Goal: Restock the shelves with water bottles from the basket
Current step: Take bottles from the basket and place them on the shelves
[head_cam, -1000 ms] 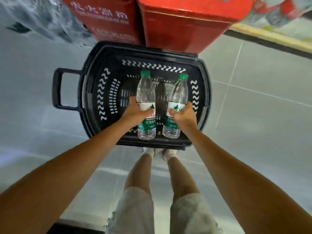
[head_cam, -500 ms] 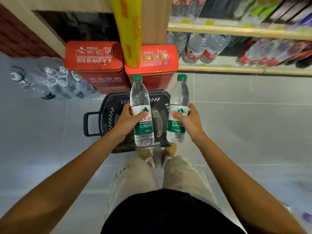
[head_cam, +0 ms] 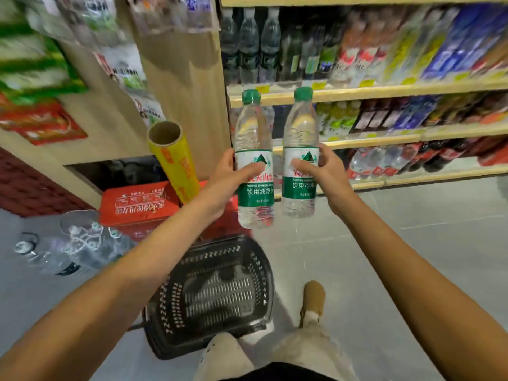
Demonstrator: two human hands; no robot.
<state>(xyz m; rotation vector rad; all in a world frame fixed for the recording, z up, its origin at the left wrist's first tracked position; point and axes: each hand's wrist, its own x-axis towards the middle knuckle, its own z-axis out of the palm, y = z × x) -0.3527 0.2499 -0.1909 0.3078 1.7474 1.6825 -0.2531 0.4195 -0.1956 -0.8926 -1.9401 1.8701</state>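
Observation:
My left hand (head_cam: 222, 182) grips a clear water bottle (head_cam: 254, 133) with a green cap and green-white label, held upright. My right hand (head_cam: 325, 174) grips a second water bottle (head_cam: 299, 127) of the same kind beside it. Both bottles are raised in front of the wooden shelves (head_cam: 384, 90), which hold rows of drink bottles. The black plastic basket (head_cam: 264, 270) stands on the floor below my arms, in front of my feet, and shows no bottles inside.
Red boxes (head_cam: 137, 204) sit on the floor behind the basket, with a yellow film roll (head_cam: 176, 163) leaning over them. A shrink-wrapped pack of water bottles (head_cam: 74, 246) lies at the left. Grey tiled floor (head_cam: 426, 243) stretches to the right.
Both hands lifted the two bottles out of the basket and up to shelf height. My view rose from the floor to the shelves.

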